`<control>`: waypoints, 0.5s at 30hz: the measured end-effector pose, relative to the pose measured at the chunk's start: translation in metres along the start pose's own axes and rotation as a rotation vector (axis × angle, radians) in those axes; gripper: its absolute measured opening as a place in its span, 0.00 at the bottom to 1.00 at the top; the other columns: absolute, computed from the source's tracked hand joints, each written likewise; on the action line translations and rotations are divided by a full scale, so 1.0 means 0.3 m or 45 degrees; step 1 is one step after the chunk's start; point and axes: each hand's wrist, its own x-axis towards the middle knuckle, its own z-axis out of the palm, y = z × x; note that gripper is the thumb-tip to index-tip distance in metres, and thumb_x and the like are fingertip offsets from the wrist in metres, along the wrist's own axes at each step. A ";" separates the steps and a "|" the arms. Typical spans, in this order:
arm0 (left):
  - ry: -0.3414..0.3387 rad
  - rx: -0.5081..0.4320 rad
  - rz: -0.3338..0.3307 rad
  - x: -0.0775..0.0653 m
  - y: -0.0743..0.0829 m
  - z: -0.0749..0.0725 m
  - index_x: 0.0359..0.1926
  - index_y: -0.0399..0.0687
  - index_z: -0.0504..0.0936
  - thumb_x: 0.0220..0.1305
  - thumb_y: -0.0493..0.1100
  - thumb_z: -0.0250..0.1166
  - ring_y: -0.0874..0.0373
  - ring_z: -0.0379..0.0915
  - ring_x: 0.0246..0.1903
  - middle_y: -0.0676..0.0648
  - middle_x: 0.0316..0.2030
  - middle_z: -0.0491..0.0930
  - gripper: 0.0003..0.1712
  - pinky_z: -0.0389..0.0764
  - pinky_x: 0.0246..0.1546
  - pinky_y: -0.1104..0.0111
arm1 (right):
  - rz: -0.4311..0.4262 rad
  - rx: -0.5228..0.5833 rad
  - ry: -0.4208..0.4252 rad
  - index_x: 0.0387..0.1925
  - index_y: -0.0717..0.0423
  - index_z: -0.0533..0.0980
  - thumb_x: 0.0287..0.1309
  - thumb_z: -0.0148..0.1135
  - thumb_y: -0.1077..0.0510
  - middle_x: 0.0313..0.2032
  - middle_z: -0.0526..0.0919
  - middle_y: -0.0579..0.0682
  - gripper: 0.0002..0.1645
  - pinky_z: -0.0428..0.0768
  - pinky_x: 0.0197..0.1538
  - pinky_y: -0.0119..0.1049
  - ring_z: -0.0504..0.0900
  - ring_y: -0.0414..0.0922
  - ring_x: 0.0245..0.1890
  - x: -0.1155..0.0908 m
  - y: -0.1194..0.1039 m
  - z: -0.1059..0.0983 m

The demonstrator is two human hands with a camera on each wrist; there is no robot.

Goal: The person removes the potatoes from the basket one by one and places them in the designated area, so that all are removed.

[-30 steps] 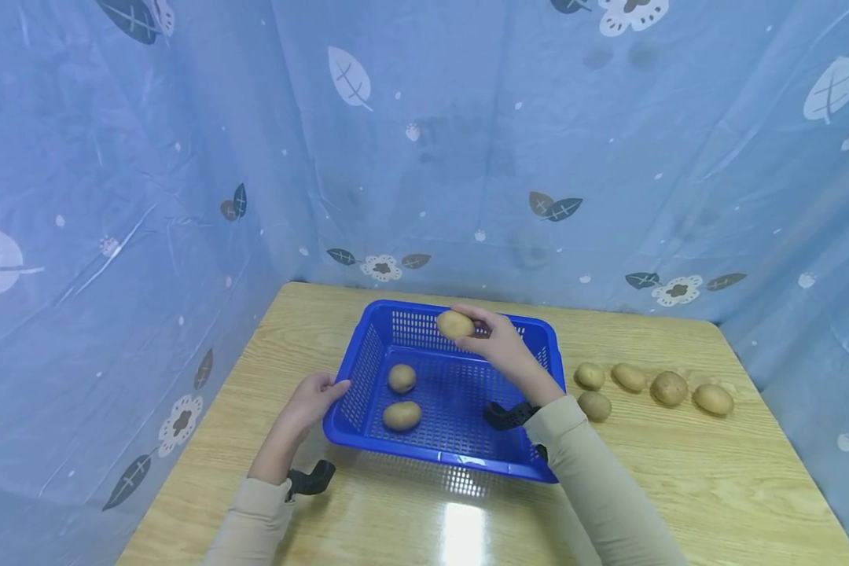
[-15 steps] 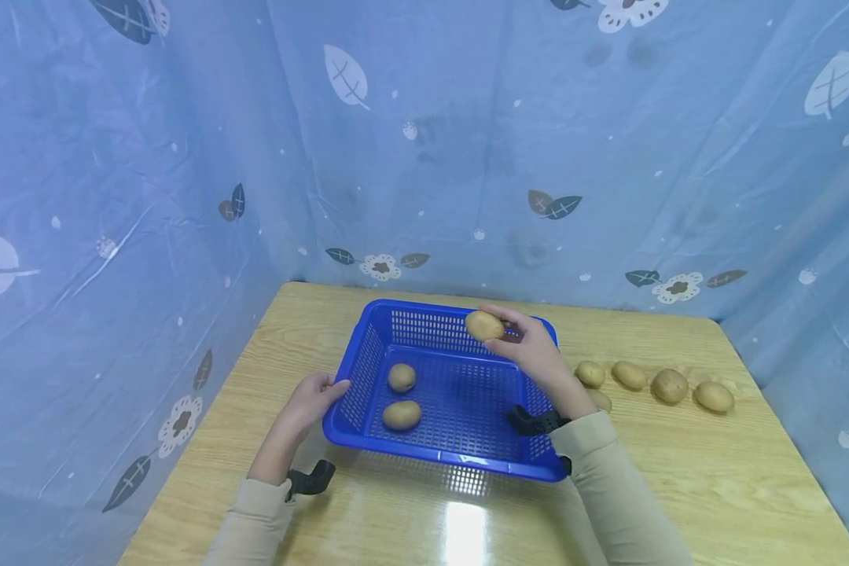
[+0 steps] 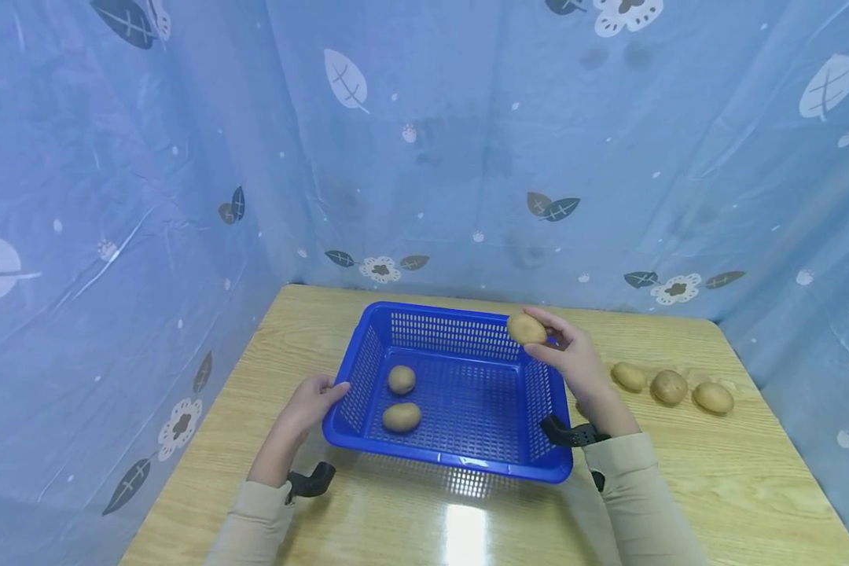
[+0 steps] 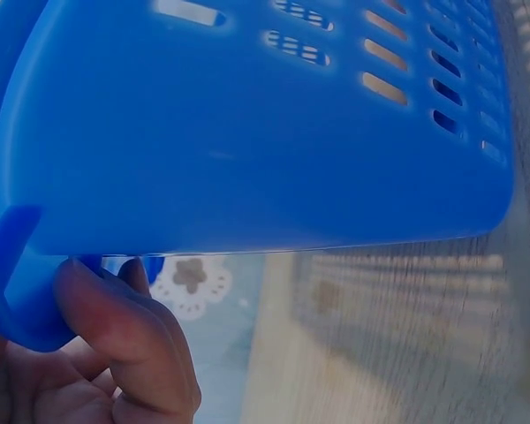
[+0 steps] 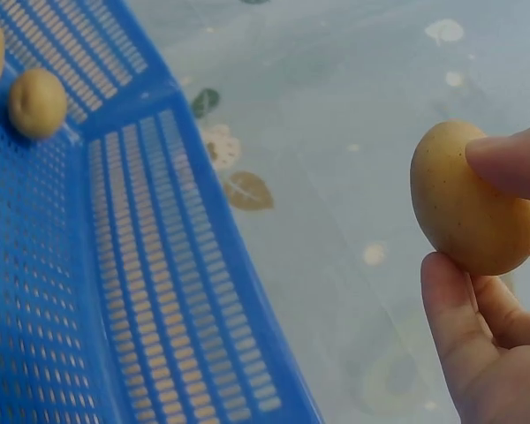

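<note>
A blue slotted plastic basket point(image 3: 453, 460) stands on the wooden table, with a rounder potato point(image 3: 401, 380) and a longer potato point(image 3: 402, 417) lying in its left part. My left hand point(image 3: 310, 405) grips the basket's left rim, the thumb over the top; in the left wrist view its fingers point(image 4: 128, 340) curl under that rim. Above the basket's back right corner, my right hand point(image 3: 569, 354) pinches a yellowish potato point(image 3: 527, 328) between thumb and fingertips. The right wrist view shows this potato point(image 5: 468, 199) held beside the basket wall, apart from it.
Right of the basket, a row of potatoes lies on the table point(image 3: 736, 472): a long one point(image 3: 629, 376), a round one point(image 3: 669, 387) and an oval one point(image 3: 713, 398). My right forearm covers others nearer the basket. A patterned blue curtain point(image 3: 424, 157) hangs behind.
My right hand has moved right with the potato, from above the basket's back middle to its back right corner. My left hand keeps its hold on the rim.
</note>
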 end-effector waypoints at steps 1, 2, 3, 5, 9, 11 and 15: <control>0.000 0.003 0.000 -0.001 -0.001 -0.001 0.50 0.27 0.73 0.72 0.45 0.51 0.52 0.82 0.33 0.37 0.37 0.83 0.22 0.82 0.37 0.64 | 0.003 0.011 0.006 0.67 0.55 0.64 0.59 0.63 0.58 0.56 0.72 0.38 0.35 0.75 0.50 0.23 0.73 0.33 0.51 -0.009 -0.002 -0.010; 0.001 0.002 0.001 -0.001 -0.001 -0.001 0.50 0.27 0.74 0.72 0.45 0.51 0.52 0.82 0.33 0.36 0.36 0.83 0.21 0.82 0.37 0.64 | 0.002 0.028 0.009 0.67 0.54 0.64 0.60 0.63 0.58 0.56 0.72 0.38 0.34 0.74 0.50 0.22 0.73 0.33 0.51 -0.017 -0.004 -0.021; 0.003 0.001 0.004 -0.002 -0.002 -0.001 0.50 0.27 0.74 0.72 0.44 0.51 0.52 0.82 0.33 0.37 0.36 0.83 0.21 0.82 0.37 0.64 | -0.008 0.047 0.016 0.67 0.54 0.64 0.60 0.62 0.60 0.56 0.72 0.38 0.34 0.74 0.50 0.22 0.73 0.33 0.51 -0.026 -0.004 -0.032; 0.001 -0.002 0.008 -0.003 -0.003 -0.002 0.50 0.26 0.74 0.72 0.44 0.51 0.51 0.82 0.33 0.36 0.36 0.83 0.21 0.82 0.37 0.63 | -0.035 0.083 0.028 0.67 0.56 0.63 0.61 0.60 0.62 0.55 0.73 0.37 0.33 0.75 0.49 0.22 0.74 0.32 0.50 -0.043 0.000 -0.054; 0.001 0.001 0.017 -0.002 -0.006 0.000 0.49 0.26 0.74 0.72 0.44 0.50 0.52 0.82 0.33 0.37 0.36 0.83 0.21 0.82 0.37 0.64 | -0.075 0.149 0.067 0.66 0.59 0.63 0.61 0.59 0.66 0.55 0.73 0.37 0.32 0.76 0.46 0.21 0.75 0.31 0.50 -0.080 0.026 -0.104; 0.002 0.006 0.018 0.000 -0.006 0.001 0.49 0.26 0.74 0.72 0.44 0.50 0.53 0.82 0.32 0.37 0.35 0.83 0.20 0.82 0.37 0.64 | -0.067 0.140 0.085 0.67 0.58 0.63 0.61 0.58 0.66 0.57 0.72 0.37 0.32 0.75 0.46 0.20 0.74 0.29 0.51 -0.098 0.044 -0.131; 0.005 0.007 0.018 0.001 0.000 0.002 0.48 0.27 0.75 0.72 0.44 0.51 0.54 0.81 0.32 0.37 0.36 0.83 0.20 0.81 0.37 0.64 | -0.009 0.089 0.132 0.68 0.54 0.62 0.62 0.59 0.63 0.60 0.67 0.40 0.34 0.73 0.48 0.17 0.71 0.26 0.53 -0.132 0.080 -0.175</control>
